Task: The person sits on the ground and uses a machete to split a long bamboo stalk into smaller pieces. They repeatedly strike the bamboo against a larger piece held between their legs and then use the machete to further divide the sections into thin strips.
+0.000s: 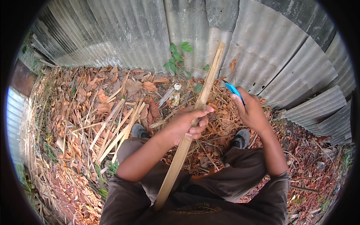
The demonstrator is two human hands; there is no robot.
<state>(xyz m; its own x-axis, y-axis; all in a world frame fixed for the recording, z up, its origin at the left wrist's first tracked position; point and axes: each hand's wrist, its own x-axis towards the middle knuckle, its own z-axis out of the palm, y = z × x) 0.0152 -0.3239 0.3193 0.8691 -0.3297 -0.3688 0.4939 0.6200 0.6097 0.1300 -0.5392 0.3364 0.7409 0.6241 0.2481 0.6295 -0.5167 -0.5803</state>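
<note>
A long split bamboo strip (pixel 174 165) slants from my lap up toward the metal wall, its far end rough and splintered. My left hand (pixel 183 125) is wrapped round its middle, fingers curled over the strip. To the right of the strip's upper half, my right hand (pixel 252 111) grips a blue-handled knife (pixel 233 89), thumb along the handle. A short dark tip points up and left from the handle, close to the bamboo but apart from it. Most of the handle's lower part is hidden in my palm.
Several thin split bamboo strips (pixel 120 131) lie in a loose pile at left on dry leaves (pixel 103 97). Corrugated metal sheets (pixel 195 41) form a wall ahead, with a small green plant (pixel 175 58) at its foot. My shoes (pixel 242 138) rest on the littered ground.
</note>
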